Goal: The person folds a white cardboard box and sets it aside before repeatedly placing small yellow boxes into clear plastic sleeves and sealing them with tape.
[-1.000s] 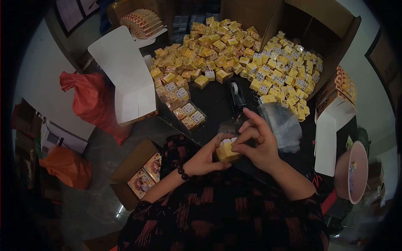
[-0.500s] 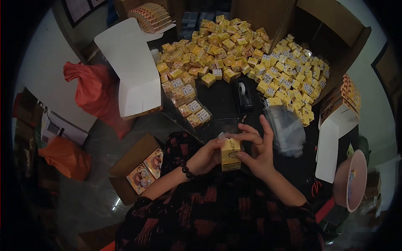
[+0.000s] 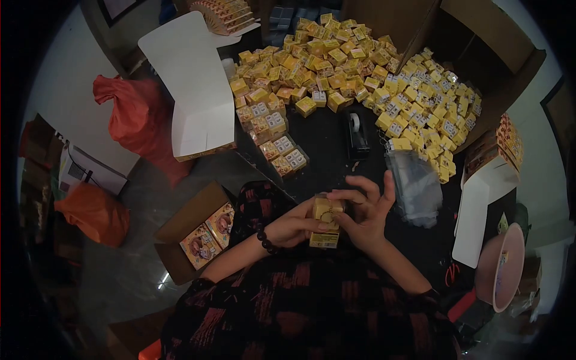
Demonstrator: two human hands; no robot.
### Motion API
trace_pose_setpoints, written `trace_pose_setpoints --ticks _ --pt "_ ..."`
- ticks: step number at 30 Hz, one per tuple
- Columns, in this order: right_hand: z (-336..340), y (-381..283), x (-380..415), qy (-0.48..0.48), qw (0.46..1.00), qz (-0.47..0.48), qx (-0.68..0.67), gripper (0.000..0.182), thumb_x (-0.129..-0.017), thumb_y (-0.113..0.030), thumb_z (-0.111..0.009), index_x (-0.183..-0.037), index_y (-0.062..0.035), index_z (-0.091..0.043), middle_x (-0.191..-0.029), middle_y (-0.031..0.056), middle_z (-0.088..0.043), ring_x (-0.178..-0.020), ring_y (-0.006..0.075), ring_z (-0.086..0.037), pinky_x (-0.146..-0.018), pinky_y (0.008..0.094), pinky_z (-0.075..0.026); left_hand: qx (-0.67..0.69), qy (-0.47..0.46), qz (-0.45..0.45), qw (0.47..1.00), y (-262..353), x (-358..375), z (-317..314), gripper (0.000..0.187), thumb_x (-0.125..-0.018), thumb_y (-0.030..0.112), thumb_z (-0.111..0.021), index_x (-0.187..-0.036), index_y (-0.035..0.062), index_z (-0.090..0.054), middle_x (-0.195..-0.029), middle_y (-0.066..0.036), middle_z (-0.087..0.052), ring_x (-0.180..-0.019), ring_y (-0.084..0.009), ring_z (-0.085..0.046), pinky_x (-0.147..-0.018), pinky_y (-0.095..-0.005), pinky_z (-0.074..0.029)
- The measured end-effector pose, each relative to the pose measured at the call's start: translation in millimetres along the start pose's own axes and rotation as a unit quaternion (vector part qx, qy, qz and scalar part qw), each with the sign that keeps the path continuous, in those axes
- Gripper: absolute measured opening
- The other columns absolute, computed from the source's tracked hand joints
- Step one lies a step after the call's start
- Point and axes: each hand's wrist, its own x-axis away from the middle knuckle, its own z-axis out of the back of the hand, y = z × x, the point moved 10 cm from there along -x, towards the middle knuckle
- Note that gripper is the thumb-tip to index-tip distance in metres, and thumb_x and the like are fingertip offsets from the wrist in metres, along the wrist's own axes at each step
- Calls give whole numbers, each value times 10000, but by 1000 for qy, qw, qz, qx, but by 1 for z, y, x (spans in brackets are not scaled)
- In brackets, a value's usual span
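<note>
My left hand is closed around the left side of a small yellow box, its thumb lying across the front. A thin key ring and chain lie against the box's upper face. My right hand grips the box from the right, thumb on the front and index finger at the top edge, other fingers raised. Beyond the hands, on the black table, stand a black tape dispenser and a stack of clear plastic bags.
Yellow boxes are heaped at the back, yellow-and-white pieces at right. Packed sets sit left of the dispenser. White-lined cartons flank the table. A pink basin stands right; a cardboard box lies left.
The left thumb has moved from the box's top down onto its front. Both hands and the box sit slightly lower and further left. The view has shifted a little.
</note>
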Motion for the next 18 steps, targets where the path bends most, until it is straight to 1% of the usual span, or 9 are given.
trace_pose_setpoints --ticks 2,4,5,6,7,12,14,17,18 --pt "2 -11 -3 7 1000 23 3 1008 -784 87 -643 -1441 -103 98 -1039 130 -614 -1092 248 -581 -941 374 -463 5 17 8 1000 3 -2 -1 553 -858 73 -595 -1335 44 -316 -1210 -69 -481 -1122 -171 -517 -928 -315 -453" --pt "-5 0 -4 -45 995 -83 37 1004 -807 67 -637 -1449 -92 119 -1020 133 -633 -1089 229 -585 -958 374 -455 8 36 14 999 4 -3 0 552 -845 52 -605 -1321 45 -325 -1180 -59 -489 -1107 -158 -519 -926 -297 -446" --pt "-7 -5 -6 -46 995 -84 37 1004 -807 67 -637 -1449 -92 119 -1020 133 -633 -1089 229 -585 -958 374 -455 -63 43 -6 997 8 -5 0 549 -837 48 -615 -1307 45 -332 -1174 -58 -489 -1100 -146 -513 -927 -286 -438" --pt "-6 2 -5 -22 987 -153 37 1004 -808 60 -644 -1455 -96 108 -1002 123 -645 -1067 211 -594 -977 374 -443 -134 51 -25 989 12 -5 0 545 -828 44 -626 -1292 46 -339 -1168 -57 -489 -1092 -133 -507 -927 -275 -429" --pt "-3 11 -1 3 975 -220 36 1004 -810 53 -651 -1461 -101 97 -984 114 -657 -1045 193 -604 -995 375 -430 -133 51 -25 990 13 -5 0 545 -828 44 -626 -1292 46 -339 -1168 -57 -489 -1092 -133 -507 -927 -275 -429" --pt "0 10 2 30 980 -191 39 935 -826 51 -634 -1467 -73 35 -902 96 -671 -964 186 -639 -994 390 -429 -217 47 -37 974 20 -6 -4 567 -809 46 -660 -1277 51 -339 -1194 -74 -485 -1138 -140 -476 -958 -285 -403" --pt "2 8 2 39 984 -174 23 911 -835 49 -624 -1467 -65 22 -878 93 -673 -941 186 -648 -994 394 -428 -223 43 -34 973 17 -6 0 578 -806 45 -666 -1281 55 -335 -1208 -76 -482 -1147 -146 -474 -964 -290 -399" --pt "7 12 5 55 979 -197 0 867 -847 62 -598 -1466 -46 0 -864 96 -675 -924 190 -655 -998 404 -423 -215 34 -17 976 15 -5 -1 599 -801 43 -676 -1289 62 -329 -1221 -74 -480 -1157 -152 -471 -969 -296 -395" --pt "6 12 6 37 980 -197 7 853 -861 34 -598 -1464 -39 0 -902 97 -675 -936 171 -648 -996 398 -429 -197 31 -2 980 11 -4 -2 609 -799 42 -681 -1293 65 -326 -1221 -71 -481 -1158 -152 -471 -968 -297 -395"
